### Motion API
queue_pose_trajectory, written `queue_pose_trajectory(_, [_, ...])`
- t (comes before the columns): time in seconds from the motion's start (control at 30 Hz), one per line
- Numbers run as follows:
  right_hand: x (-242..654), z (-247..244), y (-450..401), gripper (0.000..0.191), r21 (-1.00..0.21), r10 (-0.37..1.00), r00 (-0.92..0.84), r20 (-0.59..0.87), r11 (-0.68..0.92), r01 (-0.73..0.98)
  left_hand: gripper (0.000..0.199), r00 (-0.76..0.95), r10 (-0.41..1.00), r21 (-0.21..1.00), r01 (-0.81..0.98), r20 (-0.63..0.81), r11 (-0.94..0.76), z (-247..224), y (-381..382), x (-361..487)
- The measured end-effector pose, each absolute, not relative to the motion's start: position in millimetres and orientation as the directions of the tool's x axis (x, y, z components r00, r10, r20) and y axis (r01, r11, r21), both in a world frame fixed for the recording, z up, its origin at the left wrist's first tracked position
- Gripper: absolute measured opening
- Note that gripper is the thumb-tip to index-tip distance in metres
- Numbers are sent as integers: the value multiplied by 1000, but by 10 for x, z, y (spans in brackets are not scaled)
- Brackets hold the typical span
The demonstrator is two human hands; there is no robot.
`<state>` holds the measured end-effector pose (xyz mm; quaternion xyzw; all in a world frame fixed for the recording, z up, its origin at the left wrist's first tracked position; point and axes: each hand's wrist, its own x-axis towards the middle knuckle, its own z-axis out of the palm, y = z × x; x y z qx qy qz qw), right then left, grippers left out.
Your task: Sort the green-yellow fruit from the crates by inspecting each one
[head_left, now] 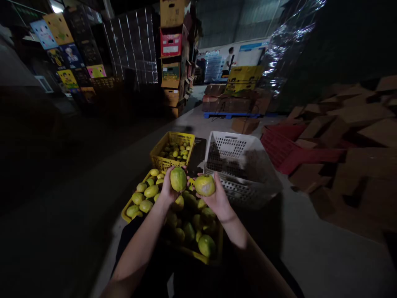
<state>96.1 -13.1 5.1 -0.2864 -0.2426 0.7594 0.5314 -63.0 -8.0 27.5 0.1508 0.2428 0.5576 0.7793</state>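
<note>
My left hand is closed around a green-yellow, lemon-like fruit. Beside it, my right hand grips a yellower fruit of the same sort, with a pale patch on its skin. The two fruits are held apart at about the same height. Below them sits a yellow crate filled with many yellow and green lemon-like fruits. My hands and forearms cover part of that crate.
Ahead stands a smaller-looking yellow crate partly filled with fruit. A white perforated crate is right of it. Red crates and piled cardboard boxes lie farther right. Stacked cartons and a blue pallet stand behind; a person is in the distance.
</note>
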Motion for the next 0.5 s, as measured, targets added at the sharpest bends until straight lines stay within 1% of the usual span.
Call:
queue_pose_trajectory(0.1, [938, 40, -122, 37, -672, 939, -271, -212, -341, -658, 28, 237, 947, 504, -804, -219, 317, 278, -79, -646])
queue_pose_trajectory(0.2, [931, 36, -105, 28, -668, 931, -239, -277, -365, -648, 29, 215, 924, 530, -768, -315, 360, 286, -95, -648])
queue_pose_trajectory(0.27, [942, 33, -83, 22, -666, 926, -211, -315, -373, -646, 31, 201, 916, 544, -752, -348, 372, 289, -99, -640])
queue_pose_trajectory(0.37, [967, 47, -70, 18, -657, 925, -191, -327, -368, -658, 34, 183, 921, 555, -752, -343, 356, 291, -108, -624])
queue_pose_trajectory(0.5, [996, 125, -146, 15, -635, 924, -204, -323, -372, -677, 35, 169, 919, 536, -769, -356, 349, 304, -171, -607])
